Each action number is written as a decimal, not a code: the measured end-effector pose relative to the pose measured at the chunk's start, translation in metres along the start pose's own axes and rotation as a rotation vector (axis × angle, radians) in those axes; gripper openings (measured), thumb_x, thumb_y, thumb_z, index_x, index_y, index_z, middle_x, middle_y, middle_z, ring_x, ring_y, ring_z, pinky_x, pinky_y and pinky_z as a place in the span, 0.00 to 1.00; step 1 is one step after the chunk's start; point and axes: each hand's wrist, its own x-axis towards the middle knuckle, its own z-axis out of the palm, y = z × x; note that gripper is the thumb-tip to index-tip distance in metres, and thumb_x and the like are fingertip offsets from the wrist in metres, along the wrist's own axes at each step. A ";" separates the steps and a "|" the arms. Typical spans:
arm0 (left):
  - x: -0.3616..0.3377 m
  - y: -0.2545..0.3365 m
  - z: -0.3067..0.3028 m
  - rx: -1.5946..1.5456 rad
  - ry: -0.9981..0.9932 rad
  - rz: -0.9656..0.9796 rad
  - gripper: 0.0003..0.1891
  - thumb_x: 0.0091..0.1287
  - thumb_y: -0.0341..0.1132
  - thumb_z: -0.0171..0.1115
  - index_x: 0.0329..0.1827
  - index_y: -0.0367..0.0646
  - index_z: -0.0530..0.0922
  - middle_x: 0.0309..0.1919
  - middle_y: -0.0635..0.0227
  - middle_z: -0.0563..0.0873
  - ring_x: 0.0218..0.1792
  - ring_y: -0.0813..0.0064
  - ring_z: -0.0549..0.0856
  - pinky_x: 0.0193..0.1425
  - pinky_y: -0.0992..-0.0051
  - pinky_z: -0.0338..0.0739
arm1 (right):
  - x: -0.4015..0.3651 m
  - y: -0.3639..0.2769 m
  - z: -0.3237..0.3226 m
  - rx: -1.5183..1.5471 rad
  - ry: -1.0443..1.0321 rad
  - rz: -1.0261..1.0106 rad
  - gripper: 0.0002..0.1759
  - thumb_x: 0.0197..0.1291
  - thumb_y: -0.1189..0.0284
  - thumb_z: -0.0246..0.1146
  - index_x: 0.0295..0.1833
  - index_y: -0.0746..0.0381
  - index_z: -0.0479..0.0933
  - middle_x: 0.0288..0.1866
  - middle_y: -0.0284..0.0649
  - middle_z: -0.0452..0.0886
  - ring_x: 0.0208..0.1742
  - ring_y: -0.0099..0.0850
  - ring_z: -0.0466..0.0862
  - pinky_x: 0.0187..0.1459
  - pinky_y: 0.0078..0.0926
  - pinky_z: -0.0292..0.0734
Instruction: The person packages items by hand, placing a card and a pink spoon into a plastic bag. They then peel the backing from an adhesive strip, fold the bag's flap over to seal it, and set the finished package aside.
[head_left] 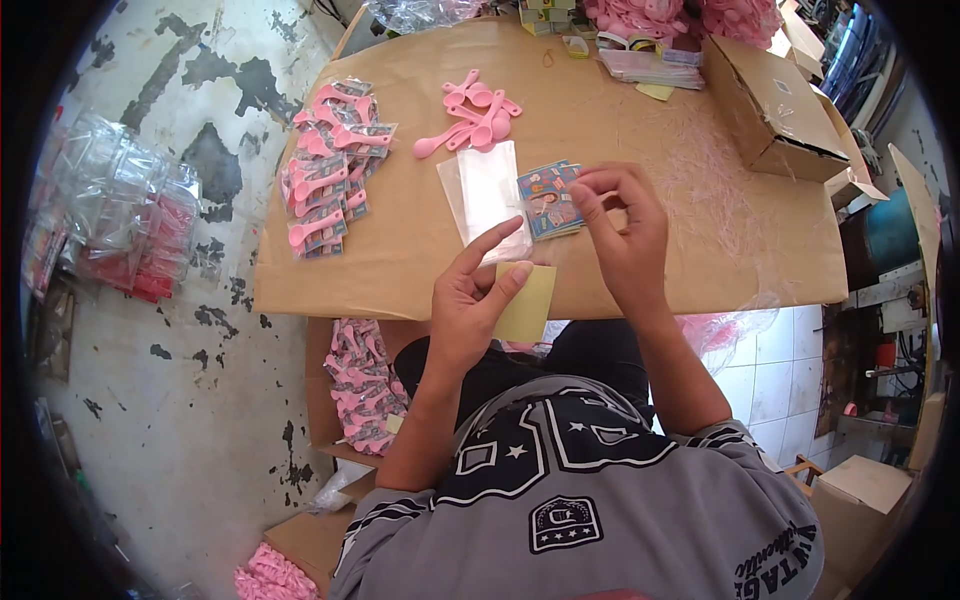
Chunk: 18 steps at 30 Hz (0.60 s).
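My left hand (475, 295) holds a small yellow card (527, 305) under its thumb at the front edge of the table, with the index finger stretched out. Beside it, my right hand (628, 215) has thumb and fingertips pinched at the right edge of a printed card (548, 200) on a small stack. Clear plastic bags (487, 190) lie just left of the cards, partly behind my left fingers. Beyond the bags is a loose pile of pink measuring spoons (478, 118).
Bagged pink spoons (325, 175) overlap in rows at the table's left. More packs fill a box (358, 385) below. A cardboard box (770, 110), plastic packs (650, 68) and heaped pink spoons (635, 20) stand at the back right. Plastic-wrapped bundles (125, 205) sit far left.
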 end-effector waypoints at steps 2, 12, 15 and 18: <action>0.003 0.002 -0.001 0.011 0.003 -0.005 0.28 0.79 0.30 0.64 0.81 0.41 0.70 0.46 0.54 0.94 0.44 0.81 0.90 0.48 0.80 0.84 | 0.005 -0.001 0.000 -0.175 0.019 -0.223 0.06 0.66 0.72 0.73 0.45 0.62 0.86 0.53 0.43 0.85 0.51 0.37 0.83 0.50 0.33 0.79; 0.014 0.009 -0.001 0.084 0.004 0.007 0.33 0.77 0.25 0.66 0.84 0.41 0.66 0.37 0.69 0.91 0.36 0.91 0.83 0.39 0.87 0.74 | 0.007 -0.004 0.029 -0.428 -0.055 -0.451 0.13 0.54 0.75 0.75 0.46 0.58 0.87 0.61 0.38 0.84 0.60 0.45 0.79 0.60 0.43 0.75; 0.015 0.006 -0.009 0.193 -0.013 0.033 0.33 0.77 0.24 0.66 0.84 0.41 0.66 0.35 0.72 0.90 0.34 0.92 0.80 0.37 0.88 0.70 | 0.009 -0.005 0.033 -0.416 -0.065 -0.446 0.12 0.54 0.75 0.75 0.45 0.58 0.87 0.61 0.38 0.84 0.61 0.45 0.79 0.60 0.43 0.75; 0.016 -0.002 -0.014 0.246 -0.025 0.043 0.33 0.77 0.24 0.66 0.84 0.40 0.66 0.34 0.74 0.88 0.33 0.93 0.78 0.36 0.88 0.67 | 0.012 -0.004 0.034 -0.444 -0.074 -0.458 0.11 0.53 0.76 0.74 0.43 0.58 0.86 0.61 0.37 0.85 0.60 0.44 0.80 0.60 0.42 0.75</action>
